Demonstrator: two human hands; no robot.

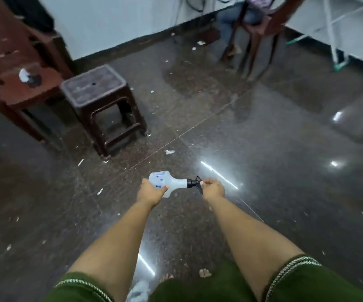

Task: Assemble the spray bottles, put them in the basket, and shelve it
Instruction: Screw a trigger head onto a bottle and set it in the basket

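Note:
A white spray bottle (174,184) with blue spots on its label lies sideways in the air between my hands, base to the left. My left hand (151,192) grips its body. At the bottle's neck sits a black spray head (194,184), and my right hand (212,188) is closed around it. Both arms are stretched out over the dark polished floor. On the red chair at the left lie another white and black piece (29,77), too blurred to identify. No basket or shelf is in view.
A brown plastic stool (102,101) stands ahead on the left, beside a red plastic chair (23,90). A person sits on a chair (261,29) at the far right wall. A white frame (333,35) fills the top right. Paper scraps litter the floor.

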